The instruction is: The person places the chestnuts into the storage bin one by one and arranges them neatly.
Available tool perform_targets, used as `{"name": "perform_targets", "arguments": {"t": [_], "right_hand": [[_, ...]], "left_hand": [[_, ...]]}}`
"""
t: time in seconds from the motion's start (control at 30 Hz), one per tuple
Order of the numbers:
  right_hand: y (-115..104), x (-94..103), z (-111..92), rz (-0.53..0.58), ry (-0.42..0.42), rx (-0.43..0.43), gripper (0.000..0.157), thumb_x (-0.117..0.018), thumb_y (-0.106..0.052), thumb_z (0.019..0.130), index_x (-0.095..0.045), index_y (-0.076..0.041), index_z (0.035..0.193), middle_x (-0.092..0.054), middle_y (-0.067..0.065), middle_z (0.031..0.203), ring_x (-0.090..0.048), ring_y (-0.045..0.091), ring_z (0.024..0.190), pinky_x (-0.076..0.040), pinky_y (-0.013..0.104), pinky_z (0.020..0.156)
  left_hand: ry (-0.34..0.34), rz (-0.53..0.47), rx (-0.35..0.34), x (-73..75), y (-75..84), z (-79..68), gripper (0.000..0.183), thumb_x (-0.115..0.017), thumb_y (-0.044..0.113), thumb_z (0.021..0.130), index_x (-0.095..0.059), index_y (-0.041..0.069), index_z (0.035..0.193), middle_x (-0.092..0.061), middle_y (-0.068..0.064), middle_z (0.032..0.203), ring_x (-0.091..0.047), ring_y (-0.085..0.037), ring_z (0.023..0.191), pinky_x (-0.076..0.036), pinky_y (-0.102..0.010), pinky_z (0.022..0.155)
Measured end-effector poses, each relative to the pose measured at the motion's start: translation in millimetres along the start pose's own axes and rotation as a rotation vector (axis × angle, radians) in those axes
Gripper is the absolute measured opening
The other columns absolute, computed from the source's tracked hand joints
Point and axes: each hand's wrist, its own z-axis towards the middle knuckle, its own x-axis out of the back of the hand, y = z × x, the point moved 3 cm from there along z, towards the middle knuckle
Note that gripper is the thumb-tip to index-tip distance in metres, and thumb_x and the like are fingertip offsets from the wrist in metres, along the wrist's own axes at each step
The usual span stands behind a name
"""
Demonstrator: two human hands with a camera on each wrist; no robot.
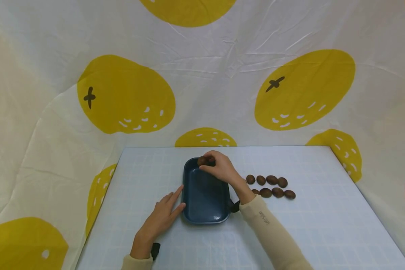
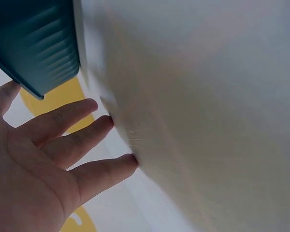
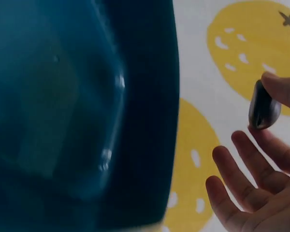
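Note:
A dark blue rectangular tray (image 1: 206, 197) with a raised rim lies on the table; its ribbed outer side (image 2: 48, 53) shows in the left wrist view. My right hand (image 1: 221, 167) is over the tray's far end, pinching a dark brown oval nut-like piece (image 1: 201, 161) between thumb and forefinger. In the right wrist view this oval piece (image 3: 264, 106) looks smooth and slightly shiny, with the other fingers spread below it. My left hand (image 1: 162, 215) rests at the tray's left side, fingers extended, forefinger and thumb tips right at the rim.
Two rows of similar brown oval pieces (image 1: 272, 180) lie on the table right of the tray; my right forearm partly hides the front row. The table (image 1: 324, 225) has a pale checked cover. Behind hangs a white cloth (image 1: 216, 93) with yellow fruit prints.

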Motion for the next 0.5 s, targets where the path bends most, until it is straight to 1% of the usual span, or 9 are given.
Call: {"name": "perform_targets", "arguments": {"t": [0.17, 0.33, 0.5], "right_hand": [[3, -15.2, 9, 0.021, 0.005, -0.038, 0.038, -0.08, -0.023, 0.088, -0.066, -0.006, 0.119, -0.067, 0.006, 0.112, -0.064, 0.028, 0.103, -0.052, 0.042, 0.089], [5, -30.1, 14, 0.05, 0.005, -0.074, 0.035, -0.078, -0.021, 0.089, -0.066, -0.005, 0.117, -0.067, 0.007, 0.11, -0.064, 0.025, 0.101, -0.053, 0.04, 0.089], [9, -45.1, 16, 0.025, -0.021, -0.122, 0.036, -0.078, -0.024, 0.09, -0.065, -0.004, 0.117, -0.068, 0.007, 0.109, -0.064, 0.024, 0.101, -0.052, 0.04, 0.088]], "left_hand": [[-0.005, 0.008, 0.01, -0.8, -0.8, -0.5, 0.066, -0.043, 0.06, 0.101, -0.021, 0.039, 0.16, -0.04, -0.016, 0.154, -0.034, -0.039, 0.142, -0.02, -0.073, 0.106], [-0.004, 0.009, 0.007, -1.2, -0.4, -1.0, 0.066, -0.043, 0.061, 0.101, -0.022, 0.038, 0.16, -0.041, -0.017, 0.153, -0.035, -0.039, 0.142, -0.021, -0.073, 0.106], [0.017, 0.014, -0.014, -1.0, 0.9, -0.7, 0.065, -0.044, 0.058, 0.102, -0.024, 0.036, 0.16, -0.043, -0.019, 0.151, -0.037, -0.041, 0.14, -0.023, -0.074, 0.104]]}}
